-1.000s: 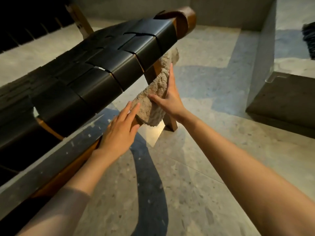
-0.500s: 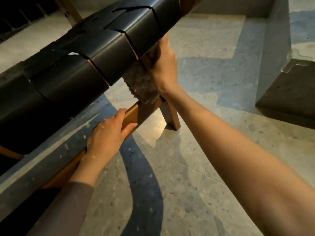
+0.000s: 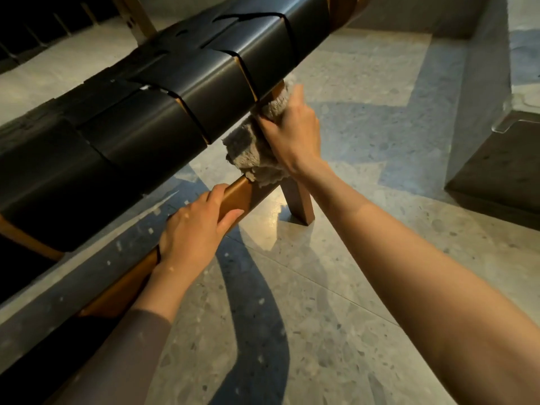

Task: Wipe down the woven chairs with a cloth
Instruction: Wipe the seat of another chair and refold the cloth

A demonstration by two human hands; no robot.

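Note:
A woven chair (image 3: 163,92) of wide black straps on a brown wooden frame fills the left and top of the head view. My right hand (image 3: 292,133) grips a fluffy grey cloth (image 3: 251,150) and holds it against the wooden leg just under the strapped edge. Part of the cloth hangs below my palm. My left hand (image 3: 195,229) rests on the lower wooden rail (image 3: 236,194), fingers curled over its top and thumb along its side. The upper part of the leg is hidden behind the cloth.
The chair's wooden foot (image 3: 301,206) stands on a speckled terrazzo floor (image 3: 321,317). A low dark block (image 3: 502,171) sits at the right beside a grey wall. Another wooden frame piece (image 3: 137,16) shows at the top left.
My right hand with the cloth went from beside the leg up under the strapped edge, then slid a little down the leg. My left hand dropped from the cloth onto the lower rail.

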